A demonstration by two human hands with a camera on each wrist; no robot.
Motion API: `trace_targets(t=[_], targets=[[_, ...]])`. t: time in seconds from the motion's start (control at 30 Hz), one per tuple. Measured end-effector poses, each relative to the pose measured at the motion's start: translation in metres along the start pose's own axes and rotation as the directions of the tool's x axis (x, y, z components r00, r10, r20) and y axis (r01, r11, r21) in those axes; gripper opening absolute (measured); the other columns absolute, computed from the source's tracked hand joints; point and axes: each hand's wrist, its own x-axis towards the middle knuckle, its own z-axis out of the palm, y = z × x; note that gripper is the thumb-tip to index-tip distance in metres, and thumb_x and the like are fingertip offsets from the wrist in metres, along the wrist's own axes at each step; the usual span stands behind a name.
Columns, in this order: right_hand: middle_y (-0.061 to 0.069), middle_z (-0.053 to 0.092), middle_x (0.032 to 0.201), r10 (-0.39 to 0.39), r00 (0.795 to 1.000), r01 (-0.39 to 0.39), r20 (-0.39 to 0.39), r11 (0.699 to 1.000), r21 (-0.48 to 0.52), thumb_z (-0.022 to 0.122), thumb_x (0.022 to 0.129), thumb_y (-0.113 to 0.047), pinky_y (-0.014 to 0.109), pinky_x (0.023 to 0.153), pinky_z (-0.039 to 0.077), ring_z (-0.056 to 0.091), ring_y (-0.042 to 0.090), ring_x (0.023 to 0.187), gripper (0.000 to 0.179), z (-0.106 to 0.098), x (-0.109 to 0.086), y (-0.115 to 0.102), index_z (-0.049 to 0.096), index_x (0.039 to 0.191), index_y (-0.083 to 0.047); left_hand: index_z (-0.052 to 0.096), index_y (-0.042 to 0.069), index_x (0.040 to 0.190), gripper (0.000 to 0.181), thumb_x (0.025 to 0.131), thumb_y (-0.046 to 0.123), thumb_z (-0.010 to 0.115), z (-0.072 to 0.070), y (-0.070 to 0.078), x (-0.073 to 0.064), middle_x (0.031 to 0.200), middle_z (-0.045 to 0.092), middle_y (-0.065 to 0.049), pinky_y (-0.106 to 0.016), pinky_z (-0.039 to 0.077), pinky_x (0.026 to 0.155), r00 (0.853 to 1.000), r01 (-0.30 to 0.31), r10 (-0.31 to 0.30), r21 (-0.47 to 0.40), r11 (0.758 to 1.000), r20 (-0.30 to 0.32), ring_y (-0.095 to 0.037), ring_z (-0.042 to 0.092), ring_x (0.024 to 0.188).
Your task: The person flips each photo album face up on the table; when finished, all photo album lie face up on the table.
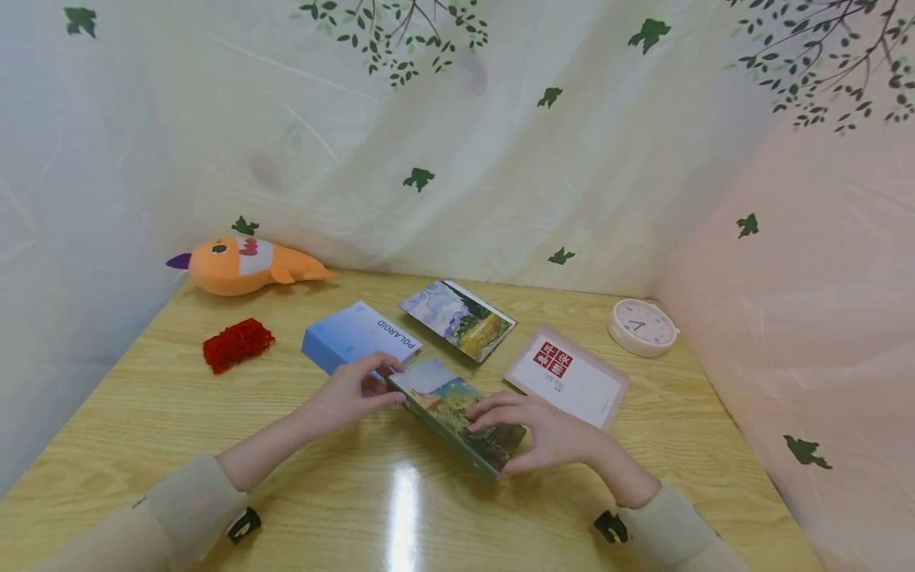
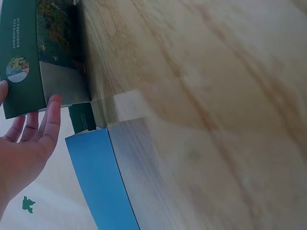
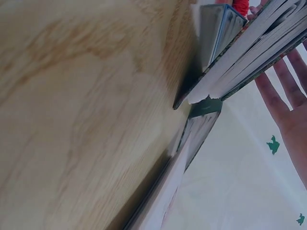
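A thick book (image 1: 446,405) with a painted landscape cover and dark green spine lies at a slant before me. My left hand (image 1: 357,389) grips its left end, thumb on the spine side and fingers at the far edge. The left wrist view shows the green spine (image 2: 21,50) with a round picture and small print. My right hand (image 1: 546,433) holds the other end, fingers over the cover and thumb at the near corner. White page edges between the covers (image 3: 261,50) show in the right wrist view.
Behind the book are a blue Polaroid box (image 1: 357,338), another painted book (image 1: 461,318) and a white card with red print (image 1: 565,377). Red yarn (image 1: 238,345) and an orange plush toy (image 1: 250,266) lie left. A round clock (image 1: 642,326) sits far right.
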Motion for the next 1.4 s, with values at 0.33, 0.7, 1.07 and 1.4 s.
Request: trace_targets(t=[0.33, 0.7, 1.07, 1.4], targets=[[0.005, 0.05, 0.137, 0.01, 0.999, -0.01, 0.031, 1.0, -0.006, 0.071, 0.08, -0.047, 0.037, 0.103, 0.041, 0.047, 0.022, 0.126, 0.059, 0.003, -0.005, 0.007, 0.055, 0.13, -0.019, 0.056, 0.012, 0.121, 0.044, 0.083, 0.03, 0.072, 0.005, -0.001, 0.002, 0.106, 0.06, -0.006, -0.021, 0.054, 0.072, 0.997, 0.017, -0.016, -0.016, 1.0, 0.079, -0.013, 0.063, 0.083], [0.003, 0.044, 0.141, 0.079, 0.992, -0.07, 0.1, 0.994, -0.083, 0.079, 0.071, -0.044, 0.04, 0.104, 0.04, 0.04, 0.021, 0.131, 0.071, 0.007, -0.007, 0.008, 0.052, 0.133, -0.022, 0.055, 0.011, 0.12, 0.048, 0.083, 0.036, 0.072, 0.007, -0.006, 0.002, 0.103, 0.058, -0.005, -0.022, 0.054, 0.073, 0.983, 0.012, -0.011, -0.006, 1.0, 0.183, -0.011, 0.063, 0.082], [0.001, 0.044, 0.142, 0.095, 0.986, -0.065, 0.134, 0.975, -0.214, 0.076, 0.071, -0.053, 0.041, 0.106, 0.038, 0.042, 0.021, 0.13, 0.074, 0.012, -0.002, 0.009, 0.052, 0.134, -0.023, 0.055, 0.012, 0.119, 0.043, 0.085, 0.034, 0.07, 0.008, -0.013, 0.004, 0.102, 0.058, -0.004, -0.022, 0.054, 0.076, 0.973, -0.025, 0.011, 0.057, 0.998, 0.231, -0.01, 0.063, 0.086], [-0.002, 0.045, 0.141, 0.117, 0.982, -0.07, 0.148, 0.954, -0.291, 0.073, 0.07, -0.059, 0.042, 0.106, 0.037, 0.04, 0.019, 0.129, 0.073, 0.017, 0.005, 0.011, 0.053, 0.132, -0.027, 0.059, 0.009, 0.12, 0.04, 0.087, 0.029, 0.068, 0.006, -0.016, 0.004, 0.102, 0.062, 0.0, -0.022, 0.051, 0.068, 0.975, -0.058, 0.022, 0.154, 0.986, 0.222, -0.007, 0.058, 0.079]])
